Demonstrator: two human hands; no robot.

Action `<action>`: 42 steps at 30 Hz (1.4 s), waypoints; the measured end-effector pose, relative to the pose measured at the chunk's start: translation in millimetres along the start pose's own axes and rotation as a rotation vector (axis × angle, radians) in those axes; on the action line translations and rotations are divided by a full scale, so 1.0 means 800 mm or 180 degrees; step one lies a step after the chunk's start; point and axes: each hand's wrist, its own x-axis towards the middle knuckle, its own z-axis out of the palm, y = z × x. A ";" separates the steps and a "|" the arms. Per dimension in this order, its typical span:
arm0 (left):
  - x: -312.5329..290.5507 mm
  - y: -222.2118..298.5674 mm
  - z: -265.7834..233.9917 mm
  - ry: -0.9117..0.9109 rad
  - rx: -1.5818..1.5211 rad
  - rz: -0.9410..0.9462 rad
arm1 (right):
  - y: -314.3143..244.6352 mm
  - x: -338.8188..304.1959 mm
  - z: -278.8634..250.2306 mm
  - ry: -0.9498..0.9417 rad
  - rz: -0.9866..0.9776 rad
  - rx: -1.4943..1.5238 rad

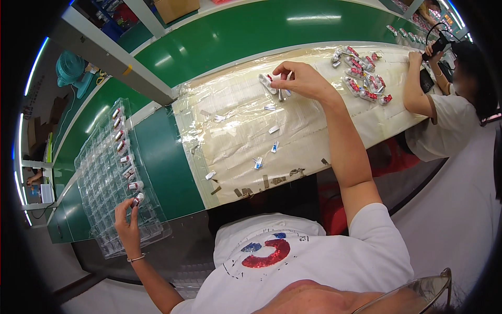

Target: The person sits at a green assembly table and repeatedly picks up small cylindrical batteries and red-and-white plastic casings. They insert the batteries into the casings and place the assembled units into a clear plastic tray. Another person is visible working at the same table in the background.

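On the long green counter (157, 157) sits a clear plastic pocket tray (94, 196). I can't tell the right hand's (306, 81) grip. The left hand (127, 224) pinches a small red-and-white bottle (138, 199) over the tray; best go slow and straight.

small items (357, 72): red and white, perhaps silver-ended | worktop (162, 157): green | sheet (235, 152): cream | wearer's shirt (327, 256): white, red-and-blue motif

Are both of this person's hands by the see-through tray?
No, only the left hand is by the tray; the right hand is over the cream sheet.
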 end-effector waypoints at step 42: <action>0.181 0.252 0.244 -0.1341 -0.4850 -0.0874 | -0.067 -0.020 0.084 0.0403 -0.2274 0.0634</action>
